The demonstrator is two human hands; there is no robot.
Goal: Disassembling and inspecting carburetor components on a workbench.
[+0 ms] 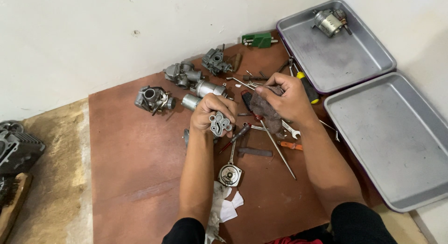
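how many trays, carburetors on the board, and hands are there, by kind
Grey metal trays: 2, one at the far right corner, one nearer
Grey metal carburetor bodies on the brown board: 3
Person's hands: 2, left hand holding a small grey metal part, right hand holding a dark rag
Total: 7

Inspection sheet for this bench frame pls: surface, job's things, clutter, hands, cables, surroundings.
Surface: brown board on the floor.
Job's things: grey carburetor body in left hand; dark rag in right hand.
Clutter: three carburetors by the wall, float bowl, screwdriver, long rod, white cloth.
Hands: both gripping.
Cables: nothing seen.
Surroundings: white wall; two grey trays at right, far one holding a metal part; engine part at left.
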